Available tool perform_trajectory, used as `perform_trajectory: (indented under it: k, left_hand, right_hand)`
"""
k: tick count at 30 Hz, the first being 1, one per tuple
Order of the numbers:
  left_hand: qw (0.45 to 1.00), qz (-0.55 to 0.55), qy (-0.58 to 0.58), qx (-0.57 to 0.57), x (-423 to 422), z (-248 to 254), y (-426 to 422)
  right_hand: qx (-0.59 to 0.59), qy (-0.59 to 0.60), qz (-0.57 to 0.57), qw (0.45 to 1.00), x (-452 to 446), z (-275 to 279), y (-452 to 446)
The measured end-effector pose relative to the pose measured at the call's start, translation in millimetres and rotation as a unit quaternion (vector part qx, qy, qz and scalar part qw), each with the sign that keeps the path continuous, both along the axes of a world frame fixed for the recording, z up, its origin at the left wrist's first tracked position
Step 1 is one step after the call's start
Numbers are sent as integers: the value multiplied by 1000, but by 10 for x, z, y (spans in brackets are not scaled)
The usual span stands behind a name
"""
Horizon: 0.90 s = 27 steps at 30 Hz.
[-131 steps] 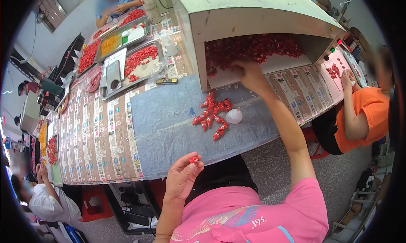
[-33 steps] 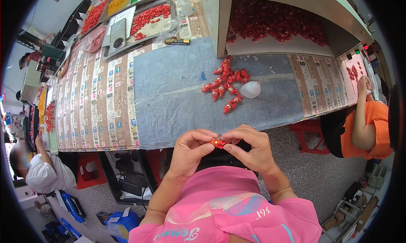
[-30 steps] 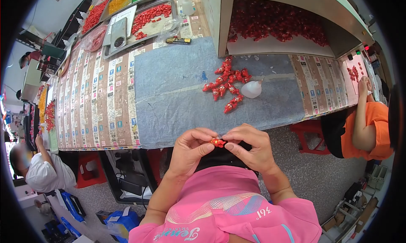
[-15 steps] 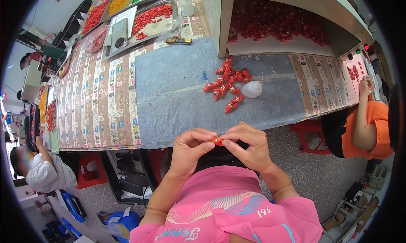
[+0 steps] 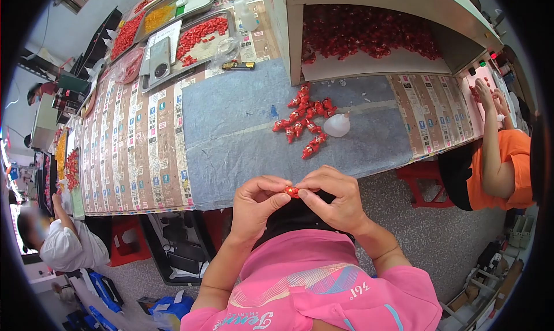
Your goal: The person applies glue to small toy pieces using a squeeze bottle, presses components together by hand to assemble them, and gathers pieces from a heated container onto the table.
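Note:
A small red figurine piece point(image 5: 291, 191) with gold marks is pinched between my two hands, just off the table's near edge. My left hand point(image 5: 257, 207) grips its left end with thumb and forefinger. On its right end, the thumb and fingers of my right hand point(image 5: 334, 198) are closed. Fingertips cover part of the piece. Farther out on the blue-grey cloth point(image 5: 231, 152) lies a loose cluster of similar red figurines point(image 5: 303, 115). A whitish, translucent squeeze bulb point(image 5: 337, 125) rests right beside them.
An open-fronted box point(image 5: 369, 68) at the back right holds many red pieces. Trays of red pieces point(image 5: 202, 34) stand at the back left, with a phone point(image 5: 160, 59) and a black-and-yellow tube point(image 5: 238, 66). Co-workers sit at left point(image 5: 72, 244) and right point(image 5: 496, 169).
My hands stay together, and the red piece has turned slightly between my fingers. The view has shifted a little. The right co-worker's hands have reached farther forward over the red pieces.

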<state>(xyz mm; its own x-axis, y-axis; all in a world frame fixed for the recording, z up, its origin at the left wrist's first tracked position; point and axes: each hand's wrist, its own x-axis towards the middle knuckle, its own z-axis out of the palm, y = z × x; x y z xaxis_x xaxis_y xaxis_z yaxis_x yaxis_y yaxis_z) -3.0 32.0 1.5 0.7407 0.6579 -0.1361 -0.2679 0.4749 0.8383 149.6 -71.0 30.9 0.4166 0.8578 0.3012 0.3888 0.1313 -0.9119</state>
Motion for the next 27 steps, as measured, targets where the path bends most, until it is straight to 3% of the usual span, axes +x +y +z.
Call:
perform_trajectory:
  k: [14, 18, 20, 27]
  left_hand:
    - [1000, 3, 14, 27, 9, 111, 133]
    - [986, 57, 62, 141, -126, 39, 483]
    - [958, 131, 132, 219, -206, 5, 704]
    - [857, 193, 291, 380, -418, -193, 1230]
  right_hand:
    - [-3, 61, 26, 998, 22, 16, 50]
    - [14, -3, -75, 997, 156, -23, -42]
    - [21, -18, -113, 993, 270, -83, -105]
    - [-2, -22, -198, 980, 456, -205, -199]
